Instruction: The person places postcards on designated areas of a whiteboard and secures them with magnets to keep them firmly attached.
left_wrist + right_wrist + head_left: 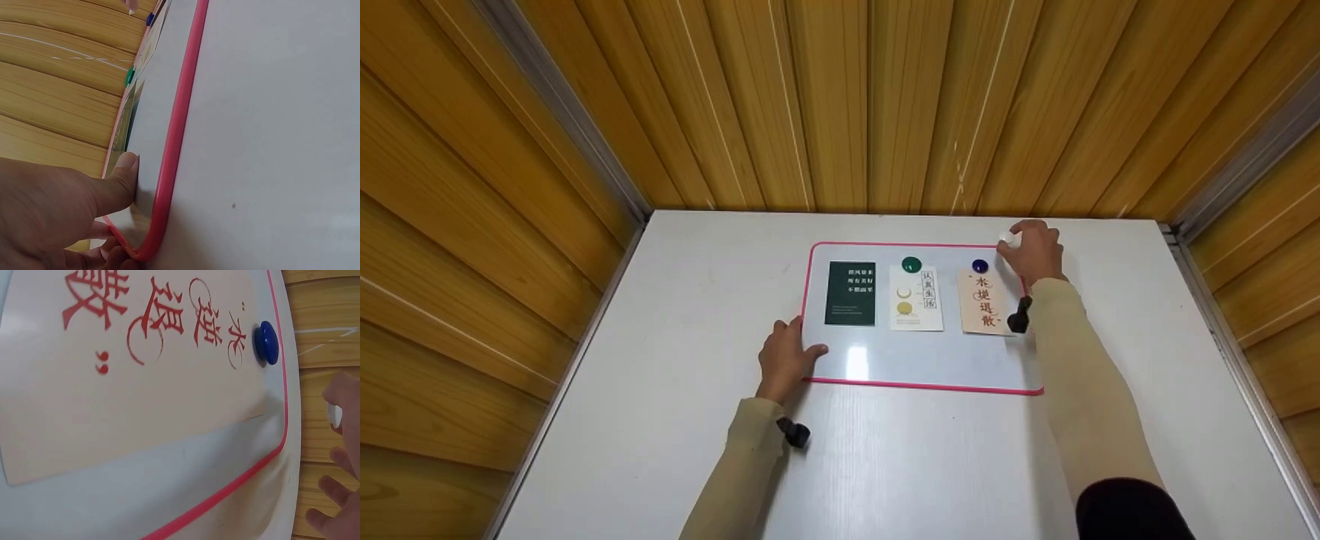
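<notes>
A whiteboard (990, 360) with a pink rim lies on the white table. My left hand (785, 358) grips its left edge near the lower corner, thumb on the face and fingers around the rim. Above the upper right corner, my right hand (1036, 251) pinches a white magnet (334, 414) between thumb and fingertips, apart from the board. Three cards lie in a row on the board: a dark green card (851, 294), a white card (916, 300) and a peach card (982, 304) with red characters. A green magnet (911, 264) tops the white card; a blue magnet (980, 265) tops the peach one.
The white table (660, 360) extends around the board on every side. Wood-patterned panels (825, 105) rise behind the table and along both sides, joined by metal corner strips (577, 112).
</notes>
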{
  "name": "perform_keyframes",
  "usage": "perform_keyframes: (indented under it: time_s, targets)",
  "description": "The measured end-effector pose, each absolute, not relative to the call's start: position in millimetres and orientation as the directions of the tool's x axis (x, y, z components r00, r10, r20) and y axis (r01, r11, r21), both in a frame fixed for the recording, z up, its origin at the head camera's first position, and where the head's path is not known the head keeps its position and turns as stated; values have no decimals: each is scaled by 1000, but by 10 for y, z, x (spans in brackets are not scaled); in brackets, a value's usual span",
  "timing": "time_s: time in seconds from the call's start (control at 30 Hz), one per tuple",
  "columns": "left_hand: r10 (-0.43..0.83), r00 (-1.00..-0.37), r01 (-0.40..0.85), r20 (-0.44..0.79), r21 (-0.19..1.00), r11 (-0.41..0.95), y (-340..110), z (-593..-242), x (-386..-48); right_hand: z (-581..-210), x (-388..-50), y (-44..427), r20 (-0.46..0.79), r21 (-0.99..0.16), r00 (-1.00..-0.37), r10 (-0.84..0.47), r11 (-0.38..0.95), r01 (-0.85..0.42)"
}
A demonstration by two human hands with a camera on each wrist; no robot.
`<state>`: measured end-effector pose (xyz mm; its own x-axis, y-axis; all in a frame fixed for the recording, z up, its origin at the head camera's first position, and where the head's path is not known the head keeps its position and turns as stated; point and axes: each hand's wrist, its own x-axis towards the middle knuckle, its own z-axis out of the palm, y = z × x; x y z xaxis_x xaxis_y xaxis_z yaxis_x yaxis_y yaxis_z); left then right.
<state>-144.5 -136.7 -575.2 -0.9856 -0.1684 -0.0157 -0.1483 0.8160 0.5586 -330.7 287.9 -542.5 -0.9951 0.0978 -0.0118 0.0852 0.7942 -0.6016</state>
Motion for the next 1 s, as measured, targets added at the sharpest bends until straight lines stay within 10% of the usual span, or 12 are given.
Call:
perform_keyframes:
  time_s: [1.0]
  targets:
    - [-191, -981, -170, -26, 577, 799, -1355, -5758, -1436, -5254, -3490, 2079, 29, -595, -999, -16, 803, -30]
